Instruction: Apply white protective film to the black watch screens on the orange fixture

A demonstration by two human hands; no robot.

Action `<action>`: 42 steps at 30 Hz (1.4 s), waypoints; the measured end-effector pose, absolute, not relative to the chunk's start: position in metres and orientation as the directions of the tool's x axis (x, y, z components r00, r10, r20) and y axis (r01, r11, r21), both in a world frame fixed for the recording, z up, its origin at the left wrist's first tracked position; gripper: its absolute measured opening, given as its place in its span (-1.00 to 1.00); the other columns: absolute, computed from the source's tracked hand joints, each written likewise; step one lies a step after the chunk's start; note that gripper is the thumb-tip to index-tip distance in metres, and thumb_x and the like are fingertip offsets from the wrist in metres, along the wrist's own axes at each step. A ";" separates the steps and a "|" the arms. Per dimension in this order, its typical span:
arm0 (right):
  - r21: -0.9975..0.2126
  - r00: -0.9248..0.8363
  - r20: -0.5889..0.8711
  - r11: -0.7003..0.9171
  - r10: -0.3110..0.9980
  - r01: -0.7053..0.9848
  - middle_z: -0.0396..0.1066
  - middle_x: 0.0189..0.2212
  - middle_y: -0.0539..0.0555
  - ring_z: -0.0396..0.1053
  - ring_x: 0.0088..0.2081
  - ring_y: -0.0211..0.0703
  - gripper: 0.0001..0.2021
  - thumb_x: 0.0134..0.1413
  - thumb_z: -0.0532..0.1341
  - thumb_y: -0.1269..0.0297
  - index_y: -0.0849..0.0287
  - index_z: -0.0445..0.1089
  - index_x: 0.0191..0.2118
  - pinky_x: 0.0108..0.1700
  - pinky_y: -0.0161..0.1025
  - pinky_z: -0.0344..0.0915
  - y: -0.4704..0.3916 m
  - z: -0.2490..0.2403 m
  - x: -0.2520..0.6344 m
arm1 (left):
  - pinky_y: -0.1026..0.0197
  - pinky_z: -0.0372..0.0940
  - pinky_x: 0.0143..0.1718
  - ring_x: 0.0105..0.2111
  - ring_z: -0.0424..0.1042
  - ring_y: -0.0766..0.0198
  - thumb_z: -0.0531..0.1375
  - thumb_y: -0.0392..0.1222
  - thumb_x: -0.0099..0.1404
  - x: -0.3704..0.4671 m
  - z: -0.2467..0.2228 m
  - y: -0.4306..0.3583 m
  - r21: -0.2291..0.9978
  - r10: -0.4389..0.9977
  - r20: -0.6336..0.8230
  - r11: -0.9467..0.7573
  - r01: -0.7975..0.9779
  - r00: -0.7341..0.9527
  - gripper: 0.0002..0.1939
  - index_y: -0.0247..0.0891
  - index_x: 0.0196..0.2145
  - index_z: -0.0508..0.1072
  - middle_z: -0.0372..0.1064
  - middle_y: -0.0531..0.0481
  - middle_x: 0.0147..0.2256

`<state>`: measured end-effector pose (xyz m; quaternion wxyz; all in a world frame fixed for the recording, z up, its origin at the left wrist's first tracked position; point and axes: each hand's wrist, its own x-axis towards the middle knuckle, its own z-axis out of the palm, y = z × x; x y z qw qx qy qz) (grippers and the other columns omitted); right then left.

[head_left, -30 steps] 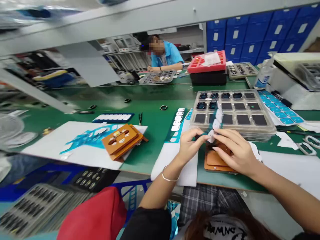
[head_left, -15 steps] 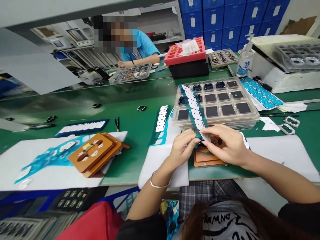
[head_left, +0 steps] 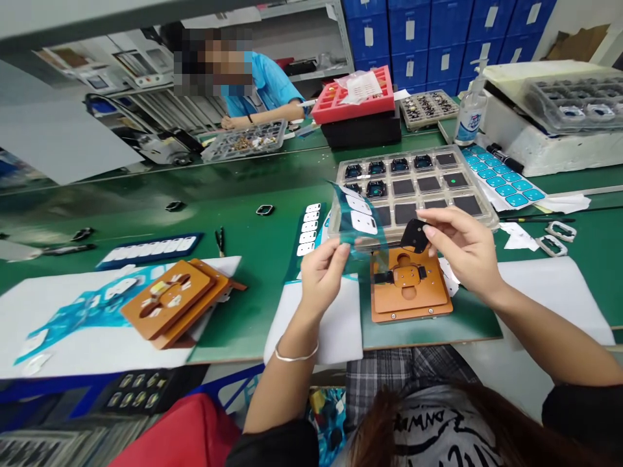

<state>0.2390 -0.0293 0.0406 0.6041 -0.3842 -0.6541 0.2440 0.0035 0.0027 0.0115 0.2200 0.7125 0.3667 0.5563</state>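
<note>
Between its thumb and fingers, my left hand [head_left: 325, 272] pinches the lower end of a translucent blue film strip [head_left: 357, 217] with white pieces on it. My right hand [head_left: 460, 250] grips a small black plate [head_left: 414, 235] by its right edge, apart from the film. Below both hands lies an orange fixture [head_left: 413, 295], with dark parts across its middle. Behind them stands a clear compartment tray [head_left: 487, 214], several of its upper compartments holding dark frames.
A second orange fixture [head_left: 168, 298] rests tilted on white sheeting at the left. Another film strip [head_left: 308, 237] lies left of the tray. Two pale frames [head_left: 552, 245] are at the right. Across the bench sits a person in blue [head_left: 265, 84] near a red tray [head_left: 357, 97].
My hands have moved apart. The black plate now shows in my right hand, away from the film, which has swung lower and left with my left hand. The orange fixture is uncovered.
</note>
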 end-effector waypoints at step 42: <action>-0.619 -0.305 0.238 0.386 0.922 0.684 0.50 -0.51 0.01 0.34 -0.28 -0.07 -0.91 0.04 0.30 0.40 0.11 0.46 -0.45 -0.29 -0.21 0.19 -0.024 0.036 0.243 | 0.27 0.47 -0.37 -0.28 0.49 0.32 0.29 0.07 0.29 -0.041 -0.004 0.034 0.832 0.872 0.479 -0.487 0.265 0.099 -0.49 0.09 0.17 0.40 0.22 -0.04 0.24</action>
